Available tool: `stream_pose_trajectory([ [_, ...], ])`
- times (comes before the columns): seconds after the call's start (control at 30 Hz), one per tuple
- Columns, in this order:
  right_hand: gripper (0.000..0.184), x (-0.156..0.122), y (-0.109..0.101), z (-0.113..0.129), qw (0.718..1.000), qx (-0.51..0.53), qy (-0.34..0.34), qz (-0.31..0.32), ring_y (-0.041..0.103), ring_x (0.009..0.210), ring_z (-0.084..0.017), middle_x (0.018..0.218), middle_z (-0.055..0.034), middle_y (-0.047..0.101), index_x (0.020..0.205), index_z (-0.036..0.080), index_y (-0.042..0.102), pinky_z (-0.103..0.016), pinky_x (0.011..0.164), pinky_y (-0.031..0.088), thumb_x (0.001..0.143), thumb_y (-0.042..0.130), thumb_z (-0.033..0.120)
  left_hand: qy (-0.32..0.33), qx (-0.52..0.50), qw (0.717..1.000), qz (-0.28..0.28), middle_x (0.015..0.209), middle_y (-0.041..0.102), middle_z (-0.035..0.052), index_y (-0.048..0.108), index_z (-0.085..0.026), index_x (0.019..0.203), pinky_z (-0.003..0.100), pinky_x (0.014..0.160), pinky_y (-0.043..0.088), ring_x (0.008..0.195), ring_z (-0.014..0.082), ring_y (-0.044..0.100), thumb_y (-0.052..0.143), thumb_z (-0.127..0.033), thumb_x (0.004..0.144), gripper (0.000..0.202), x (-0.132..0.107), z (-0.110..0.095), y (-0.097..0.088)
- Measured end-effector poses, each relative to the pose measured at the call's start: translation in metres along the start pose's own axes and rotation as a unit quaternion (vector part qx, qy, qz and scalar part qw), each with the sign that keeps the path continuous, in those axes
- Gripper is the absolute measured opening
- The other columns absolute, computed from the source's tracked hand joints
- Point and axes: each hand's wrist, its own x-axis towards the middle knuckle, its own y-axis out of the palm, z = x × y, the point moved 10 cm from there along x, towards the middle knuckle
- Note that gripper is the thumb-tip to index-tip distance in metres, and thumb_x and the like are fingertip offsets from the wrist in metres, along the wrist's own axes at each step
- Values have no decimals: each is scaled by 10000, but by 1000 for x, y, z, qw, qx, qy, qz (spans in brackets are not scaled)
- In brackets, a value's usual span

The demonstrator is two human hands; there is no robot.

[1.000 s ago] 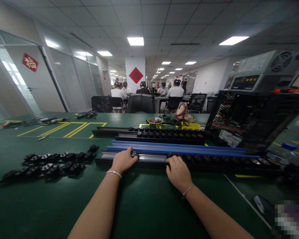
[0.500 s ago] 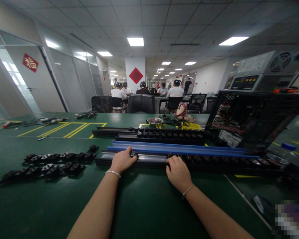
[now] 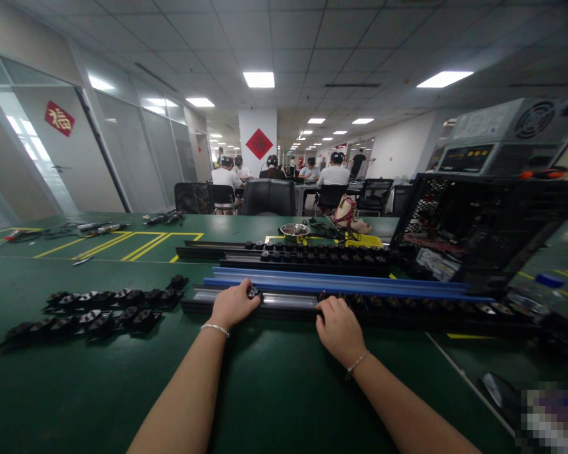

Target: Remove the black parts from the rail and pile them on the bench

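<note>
A long black rail (image 3: 288,301) with a shiny inner channel lies across the green table in front of me. My left hand (image 3: 233,305) is closed on a small black part (image 3: 254,292) at the rail's left portion. Farther right, my right hand (image 3: 341,328) has its fingers curled at the near edge of the rail, by the first of a row of black parts (image 3: 360,299) seated in it. Its fingertips are partly hidden, so what they grip does not show clearly. A blue rail (image 3: 341,282) lies just behind the black one.
Loose black parts (image 3: 99,321) lie in two rows at left. Behind the blue rail are more loaded black rails (image 3: 203,250), a metal bowl (image 3: 295,231) and a yellow tray (image 3: 366,241). An open computer case (image 3: 497,221) stands at right, with power supply units (image 3: 497,129) on top.
</note>
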Motion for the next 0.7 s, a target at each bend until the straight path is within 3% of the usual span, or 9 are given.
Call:
stream_pose_trajectory([
  [0.7,89,0,0,1,1000,-6,-1,0,463,873,-190,881,-52,554,842,185,570,-304,778,356,789,504,155,-9,-7,1000,4,869,694,73,515,-254,974,341,677,440,807,269,645,415,-478,775,316,-1,0,-2],
])
